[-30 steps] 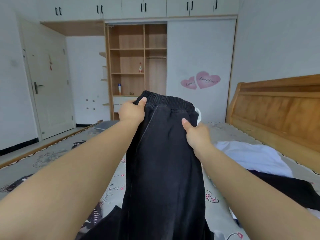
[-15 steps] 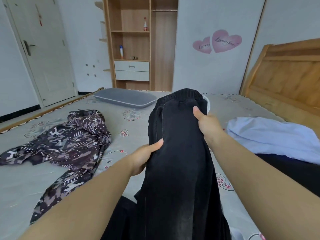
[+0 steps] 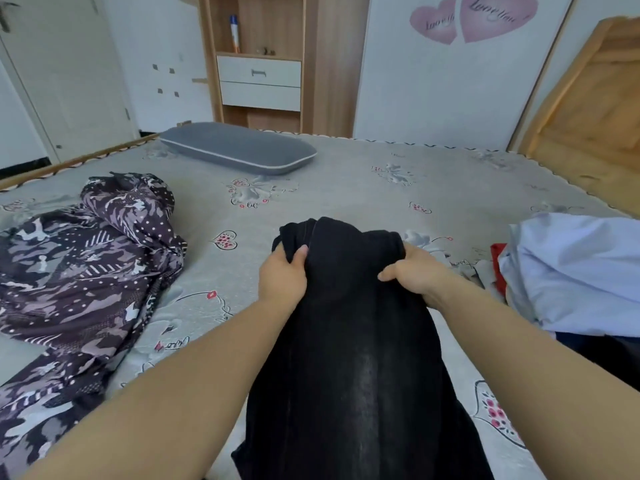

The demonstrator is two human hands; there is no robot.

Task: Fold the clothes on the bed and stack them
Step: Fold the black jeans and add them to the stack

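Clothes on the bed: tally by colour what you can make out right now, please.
Black: 1, trousers, gripped by left hand and right hand
Purple patterned: 1, garment
Light blue: 1, shirt
Red: 1, scrap, kind unclear
Total: 4

Black trousers [image 3: 349, 341] are gripped near their top by the left hand [image 3: 282, 277] and right hand [image 3: 412, 277] above the bed [image 3: 346, 188]; a patterned garment [image 3: 79, 271] is spread at left, a pale-blue shirt [image 3: 581, 271] at right.

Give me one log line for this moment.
step: folding | left hand: grips black trousers | right hand: grips same | bed: patterned garment left, light blue garment right, unfolded
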